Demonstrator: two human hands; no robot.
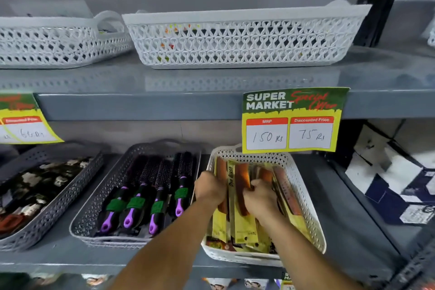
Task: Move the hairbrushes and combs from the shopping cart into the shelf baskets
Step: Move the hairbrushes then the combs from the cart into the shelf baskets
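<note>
A white lattice basket (303, 186) on the lower shelf holds several yellow-packaged brown combs (240, 216) standing on edge. Both my hands are inside it. My left hand (209, 187) curls around the packs at the basket's left side. My right hand (261, 198) grips packs in the middle of the row. To the left, a grey basket (94, 207) holds several black round hairbrushes with purple handles (160, 195). The shopping cart is out of view.
A third grey basket (58, 205) with dark patterned items sits far left. Two white baskets (244, 38) stand on the upper shelf. A yellow price sign (292, 120) hangs over the comb basket's back edge. A black shelf post (379, 0) and boxes are at right.
</note>
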